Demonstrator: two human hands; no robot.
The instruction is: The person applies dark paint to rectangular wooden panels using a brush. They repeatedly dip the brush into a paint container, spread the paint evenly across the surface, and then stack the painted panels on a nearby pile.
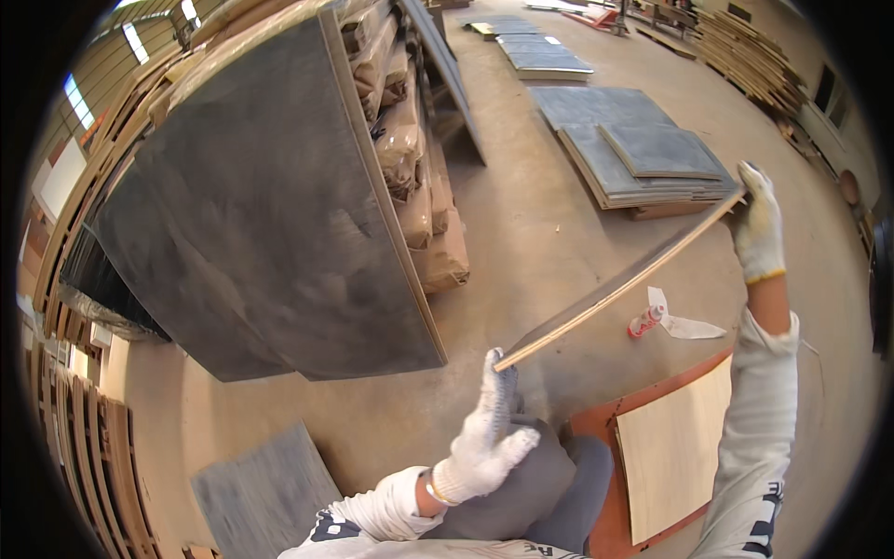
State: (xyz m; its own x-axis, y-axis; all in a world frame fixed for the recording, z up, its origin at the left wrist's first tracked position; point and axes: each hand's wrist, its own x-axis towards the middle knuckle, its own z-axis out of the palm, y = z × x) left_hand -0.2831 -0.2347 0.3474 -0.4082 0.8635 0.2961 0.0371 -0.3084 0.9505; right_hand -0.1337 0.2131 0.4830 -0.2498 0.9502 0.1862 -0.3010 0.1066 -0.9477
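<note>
A thin wooden panel (622, 284) stands on edge in front of me, slanting from near left to far right, its pale edge facing up. My right hand (762, 222), in a white knit glove, has its fingers bent around the panel's far right corner. At the near left corner, my left hand (486, 447), also gloved, touches the panel with its fingertips. Its fingers are stretched out and the thumb is spread away. The panel's broad face is seen at a steep angle and its lower part is mostly hidden.
Large dark boards (270, 205) lean at left against brown-wrapped bundles (400, 140). Grey panels (643, 149) lie stacked ahead. A red-and-white can (644, 321) with white paper lies on the floor. Pale plywood (675, 447) rests on an orange-brown sheet, and a grey board (265, 494) lies at lower left.
</note>
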